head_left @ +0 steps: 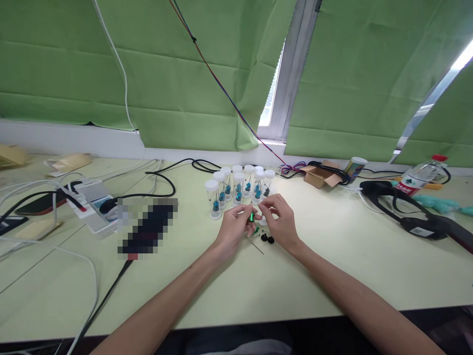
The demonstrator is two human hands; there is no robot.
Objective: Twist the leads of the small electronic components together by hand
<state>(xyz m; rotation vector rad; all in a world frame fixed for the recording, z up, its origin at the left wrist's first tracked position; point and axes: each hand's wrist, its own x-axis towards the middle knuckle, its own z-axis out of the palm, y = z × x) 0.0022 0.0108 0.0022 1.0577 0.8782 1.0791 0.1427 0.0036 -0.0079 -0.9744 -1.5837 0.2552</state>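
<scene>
A: Item in hand, and its position?

B: Small green metallic piece (252,217), just below and right of frame centre. It sits at the fingertips of the left hand (233,226), whose thumb and fingers are clamped on it.

A: Right hand (283,222)?

B: Just right of the piece. Thumb and forefinger tips drawn close together; cannot tell whether they pinch anything.

A: Any legible writing?

B: None. Clear bottle (417,176), right of frame: red-and-white label, lettering too small. Black headset-like object (421,224), lower down: white label, unreadable. Canister (355,168), right of centre: coloured print, not legible.

A: Orientation of the piece?

B: Long axis near vertical in the frame, bright streak along it. Cannot tell one end from the other.

A: Surroundings, moving outward?

B: Below the hands, on the pale table (332,276): a second green piece (256,230), two black round parts (271,240) and a thin rod (257,247) slanting down to the right. Just above the hands: a cluster of white-capped clear vials (237,190) with blue parts inside.
</scene>
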